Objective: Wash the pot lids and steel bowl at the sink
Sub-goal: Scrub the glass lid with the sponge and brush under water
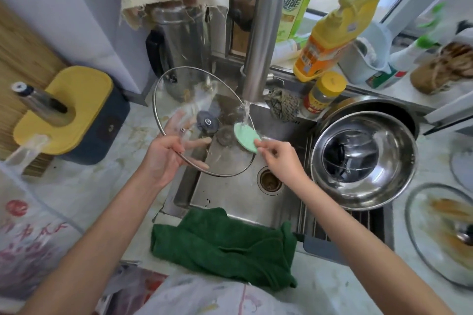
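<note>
Left hand [166, 153] grips the round clear glass pot lid with the steel rim [194, 89] at its lower left edge. The thumb is over the rim, and the fingers show through the glass behind it. The lid is tilted, held over the left part of the stainless steel sink [230, 194], with its dark knob [207, 121] at centre.

Right hand [279, 158] pinches a small pale green round scrub pad [247, 137] between thumb and fingertips. The pad sits against the right side of the lid. The brushed steel tap [258, 33] is running, and I see the water stream [245, 110] landing on the top of the pad at the lid's right edge.

The large shiny steel bowl [363, 158] sits upright on the slatted rack over the right part of the sink, just beside the right forearm. A second glass lid with brown smears [440, 233] lies flat on the counter further right, apart from the bowl.

A dark green cloth [225, 243] is draped over the front sink edge, between my two forearms. A yellow detergent bottle [332, 33] stands behind the sink, right of the tap.
</note>
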Demonstrator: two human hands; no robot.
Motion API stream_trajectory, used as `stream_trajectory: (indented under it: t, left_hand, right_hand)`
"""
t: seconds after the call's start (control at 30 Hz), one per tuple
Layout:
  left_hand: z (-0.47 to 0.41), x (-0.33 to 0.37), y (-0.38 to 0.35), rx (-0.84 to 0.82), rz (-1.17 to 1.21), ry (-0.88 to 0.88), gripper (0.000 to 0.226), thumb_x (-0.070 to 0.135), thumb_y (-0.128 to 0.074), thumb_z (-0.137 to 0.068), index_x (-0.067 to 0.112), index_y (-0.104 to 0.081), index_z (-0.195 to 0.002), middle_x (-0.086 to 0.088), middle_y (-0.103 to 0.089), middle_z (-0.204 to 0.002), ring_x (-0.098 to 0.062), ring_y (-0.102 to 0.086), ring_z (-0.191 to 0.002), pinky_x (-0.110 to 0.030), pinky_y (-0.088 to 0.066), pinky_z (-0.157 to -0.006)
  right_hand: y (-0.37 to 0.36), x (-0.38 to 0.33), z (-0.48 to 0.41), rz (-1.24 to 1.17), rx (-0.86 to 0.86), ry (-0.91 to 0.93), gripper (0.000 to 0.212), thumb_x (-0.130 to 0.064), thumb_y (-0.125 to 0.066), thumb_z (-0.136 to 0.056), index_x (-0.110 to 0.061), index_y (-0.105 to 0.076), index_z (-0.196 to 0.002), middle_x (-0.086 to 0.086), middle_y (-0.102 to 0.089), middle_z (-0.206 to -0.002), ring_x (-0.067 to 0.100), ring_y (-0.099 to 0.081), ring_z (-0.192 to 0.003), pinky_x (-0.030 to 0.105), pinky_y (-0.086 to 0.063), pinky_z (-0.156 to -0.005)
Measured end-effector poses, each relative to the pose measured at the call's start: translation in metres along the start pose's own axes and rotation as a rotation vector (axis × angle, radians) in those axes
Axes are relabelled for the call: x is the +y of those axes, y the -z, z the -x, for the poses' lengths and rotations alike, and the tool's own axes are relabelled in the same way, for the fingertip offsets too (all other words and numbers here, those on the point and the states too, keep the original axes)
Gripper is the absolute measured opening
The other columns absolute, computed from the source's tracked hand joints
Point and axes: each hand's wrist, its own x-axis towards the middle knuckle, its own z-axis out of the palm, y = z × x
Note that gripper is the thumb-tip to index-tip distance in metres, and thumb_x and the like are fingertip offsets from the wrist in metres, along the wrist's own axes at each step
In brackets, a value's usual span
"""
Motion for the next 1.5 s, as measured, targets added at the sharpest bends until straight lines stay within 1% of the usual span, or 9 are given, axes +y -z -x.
stream_trajectory:
  t: [0.1, 0.27, 0.43, 0.6, 0.73, 0.93, 1.1, 1.3, 1.5]
  left_hand:
    - [-0.001, 0.0, 0.0, 0.002, 0.035, -0.003, 0.096, 0.0, -0.039, -0.048, 0.018, -0.038, -0.142, -0.01, -0.047, -0.144, -0.029, -0.071, -0.094, -0.044, -0.059, -0.054]
    - [0.0, -0.003, -0.006, 0.001, -0.02, 0.015, 0.094, -0.001, -0.038, -0.059, 0.021, -0.03, -0.149, -0.011, -0.038, -0.151, -0.033, -0.069, -0.098, -0.055, -0.058, -0.058]
    - [-0.003, -0.001, -0.003, -0.04, 0.017, 0.013, 0.11, 0.004, -0.059, -0.038, 0.017, -0.037, -0.145, -0.011, -0.045, -0.145, -0.033, -0.069, -0.099, -0.051, -0.059, -0.06]
    - [-0.002, -0.003, -0.005, -0.068, -0.024, 0.044, 0.109, 0.012, -0.057, -0.036, 0.023, -0.039, -0.143, -0.008, -0.043, -0.147, -0.044, -0.06, -0.112, -0.066, -0.05, -0.071]
    - [-0.004, -0.005, -0.013, -0.074, 0.001, 0.086, 0.112, 0.013, -0.055, -0.034, 0.018, -0.037, -0.145, -0.012, -0.045, -0.145, -0.037, -0.06, -0.111, -0.056, -0.058, -0.059]
    - [-0.003, -0.005, -0.012, -0.104, 0.023, 0.093, 0.117, 0.011, -0.057, -0.036, 0.016, -0.03, -0.149, -0.014, -0.04, -0.148, -0.044, -0.062, -0.108, -0.056, -0.058, -0.063]
    - [-0.007, -0.004, -0.011, -0.163, 0.075, 0.087, 0.125, 0.018, -0.077, -0.021, 0.015, -0.041, -0.141, -0.014, -0.052, -0.135, -0.039, -0.066, -0.104, -0.059, -0.057, -0.058]
    - [-0.01, -0.001, -0.01, -0.136, 0.078, 0.022, 0.102, 0.011, -0.065, -0.034, 0.014, -0.046, -0.134, -0.004, -0.069, -0.108, -0.035, -0.071, -0.088, -0.053, -0.058, -0.055]
    - [-0.009, 0.007, 0.0, -0.188, -0.002, -0.001, 0.11, 0.009, -0.064, -0.039, 0.017, -0.037, -0.146, -0.01, -0.043, -0.147, -0.051, -0.055, -0.116, -0.069, -0.05, -0.069]
  right_hand:
    - [-0.013, -0.008, 0.027, -0.037, -0.18, 0.129, 0.022, -0.023, -0.062, -0.092, -0.024, -0.072, -0.112, -0.006, -0.072, -0.108, 0.018, -0.068, -0.097, 0.036, -0.055, -0.087]
    - [0.005, 0.011, -0.001, 0.051, 0.01, -0.031, 0.023, -0.021, -0.062, -0.092, -0.021, -0.072, -0.112, -0.002, -0.071, -0.111, 0.022, -0.067, -0.102, 0.037, -0.052, -0.09]
    - [-0.001, -0.004, 0.023, -0.08, -0.283, 0.183, 0.027, -0.021, -0.063, -0.092, -0.032, -0.066, -0.116, -0.014, -0.067, -0.112, 0.015, -0.067, -0.101, 0.038, -0.054, -0.091]
    - [0.027, 0.012, 0.004, 0.026, -0.23, 0.138, 0.027, -0.011, -0.062, -0.091, -0.016, -0.068, -0.118, -0.008, -0.066, -0.118, 0.006, -0.061, -0.111, 0.04, -0.047, -0.102]
    - [0.006, -0.012, 0.012, -0.068, -0.343, 0.274, 0.028, -0.009, -0.062, -0.092, -0.015, -0.066, -0.119, -0.017, -0.064, -0.113, 0.002, -0.062, -0.109, 0.026, -0.048, -0.099]
    - [0.039, 0.004, 0.0, 0.044, -0.298, 0.221, 0.027, -0.007, -0.062, -0.091, -0.013, -0.068, -0.117, -0.01, -0.065, -0.114, 0.004, -0.062, -0.107, 0.036, -0.048, -0.101]
    - [0.035, -0.011, -0.003, 0.024, -0.384, 0.321, 0.03, -0.007, -0.063, -0.09, -0.013, -0.064, -0.12, -0.004, -0.067, -0.115, 0.008, -0.064, -0.106, 0.031, -0.05, -0.098]
    - [0.049, -0.012, -0.014, 0.123, -0.444, 0.318, 0.029, -0.009, -0.064, -0.09, -0.016, -0.066, -0.118, -0.015, -0.067, -0.105, -0.008, -0.062, -0.094, 0.023, -0.05, -0.091]
    - [0.066, -0.005, -0.033, 0.169, -0.442, 0.311, 0.031, -0.008, -0.064, -0.089, -0.021, -0.065, -0.118, -0.006, -0.069, -0.107, -0.001, -0.064, -0.096, 0.032, -0.052, -0.092]
